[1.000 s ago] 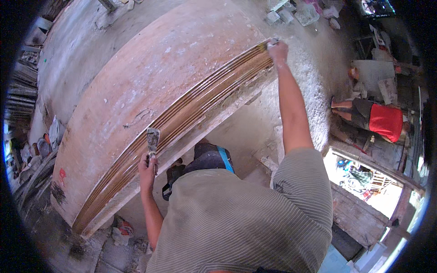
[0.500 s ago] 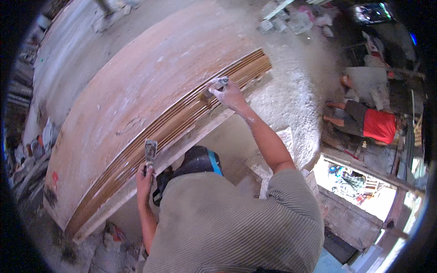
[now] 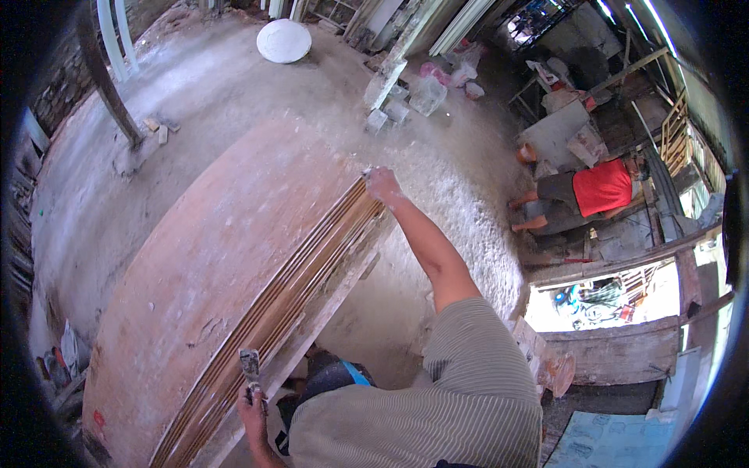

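Observation:
My left hand (image 3: 253, 412) is closed round the handle of a putty knife (image 3: 250, 363), its broad, smeared blade pointing away from me over the near part of a long wooden moulding (image 3: 292, 277). The moulding is brown with grooves running along its length and lies along the edge of a large pinkish board. At its far end my right hand (image 3: 382, 186), dusted white, is closed on a small whitish scraper-like tool (image 3: 367, 173). Most of that tool is hidden by the fingers.
The pinkish board (image 3: 211, 226) spreads to the left. Beyond it stand a round white-topped object (image 3: 284, 41) and a dark post (image 3: 109, 86). At the right is another person in a red shirt (image 3: 601, 189). Plastic bags (image 3: 428, 95) lie at the back.
My right hand has slid along the moulding to its far end. The view has shifted, showing more of the floor beyond. My left hand still holds the putty knife.

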`<action>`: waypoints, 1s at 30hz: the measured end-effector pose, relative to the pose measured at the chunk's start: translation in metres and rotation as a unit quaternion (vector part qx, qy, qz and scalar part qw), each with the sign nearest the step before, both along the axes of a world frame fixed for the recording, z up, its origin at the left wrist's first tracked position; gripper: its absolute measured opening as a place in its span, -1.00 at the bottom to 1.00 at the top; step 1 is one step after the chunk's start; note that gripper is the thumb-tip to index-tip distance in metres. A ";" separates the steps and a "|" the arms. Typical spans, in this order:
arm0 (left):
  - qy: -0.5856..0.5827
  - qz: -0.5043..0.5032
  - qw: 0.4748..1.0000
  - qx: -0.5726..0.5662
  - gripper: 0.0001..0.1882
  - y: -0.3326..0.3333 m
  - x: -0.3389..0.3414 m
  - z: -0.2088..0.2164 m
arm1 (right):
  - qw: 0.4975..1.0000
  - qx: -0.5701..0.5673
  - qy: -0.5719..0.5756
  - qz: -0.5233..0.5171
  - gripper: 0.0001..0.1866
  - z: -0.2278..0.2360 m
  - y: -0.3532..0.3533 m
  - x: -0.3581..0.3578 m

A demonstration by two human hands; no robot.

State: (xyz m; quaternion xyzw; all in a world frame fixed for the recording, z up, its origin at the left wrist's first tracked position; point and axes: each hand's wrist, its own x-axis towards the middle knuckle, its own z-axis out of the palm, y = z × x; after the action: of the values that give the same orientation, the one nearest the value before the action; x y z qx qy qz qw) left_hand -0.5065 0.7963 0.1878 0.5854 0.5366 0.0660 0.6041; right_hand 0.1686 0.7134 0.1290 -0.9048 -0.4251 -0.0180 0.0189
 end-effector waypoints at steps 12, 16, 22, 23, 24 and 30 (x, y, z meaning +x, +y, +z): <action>-0.034 0.122 0.990 0.058 -0.60 -0.023 -0.138 -0.050 | 0.831 0.106 0.547 -0.002 -0.86 -0.010 0.088 -0.360; -0.093 0.245 0.965 0.021 -0.67 -0.040 -0.190 -0.063 | 0.778 0.126 0.615 0.007 -0.77 -0.067 0.131 -0.476; -0.116 0.337 0.934 0.011 -0.70 -0.038 -0.327 -0.081 | 0.756 0.100 0.644 0.057 -0.77 -0.059 0.193 -0.712; -0.113 0.350 0.929 0.030 -0.72 -0.036 -0.352 -0.086 | 0.768 0.087 0.628 0.090 -0.78 -0.057 0.210 -0.747; -0.114 0.362 0.924 0.043 -0.73 -0.042 -0.377 -0.098 | 0.754 0.124 0.640 0.085 -0.83 -0.074 0.221 -0.780; -0.126 0.390 0.912 -0.007 -0.80 -0.047 -0.531 -0.072 | 0.709 0.148 0.688 0.043 -0.87 -0.069 0.268 -0.999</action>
State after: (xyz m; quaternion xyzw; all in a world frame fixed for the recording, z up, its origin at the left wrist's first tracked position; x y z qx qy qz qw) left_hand -1.0379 0.7497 0.1154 0.3119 0.6424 0.3660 0.5967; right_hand -0.8300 0.9810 0.0604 -0.6326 -0.3245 0.5477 0.4411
